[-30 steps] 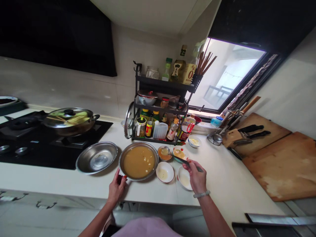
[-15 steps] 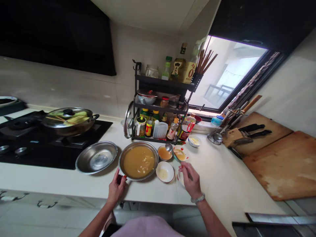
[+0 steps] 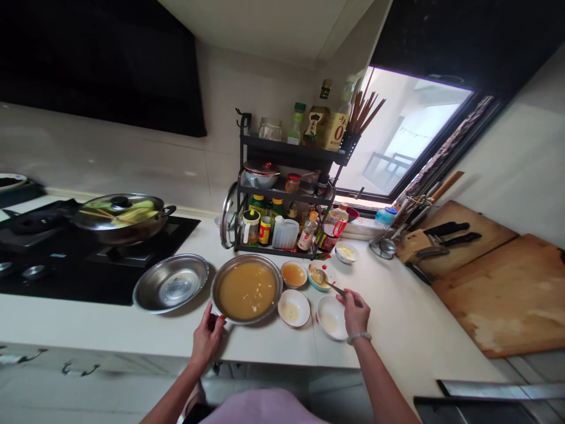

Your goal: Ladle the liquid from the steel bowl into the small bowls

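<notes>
My left hand [image 3: 208,335] grips the near rim of a steel bowl [image 3: 246,289] full of brown-yellow liquid. My right hand [image 3: 355,312] is closed on the handle of a metal spoon [image 3: 327,281]. The spoon's tip rests in a small bowl [image 3: 318,277] with yellowish contents. Next to it are a small bowl of orange sauce [image 3: 293,274] and two white dishes, one [image 3: 294,307] beside the steel bowl and one [image 3: 331,317] under my right wrist.
An empty steel bowl [image 3: 172,288] sits left of the full one, by the black hob with a lidded pan [image 3: 118,218]. A spice rack [image 3: 286,194] stands behind the bowls. Wooden cutting boards [image 3: 503,288], knives and a ladle lie to the right.
My right hand carried the spoon from the orange sauce bowl over to the bowl on its right and set the tip in it. My left hand stayed on the steel bowl.
</notes>
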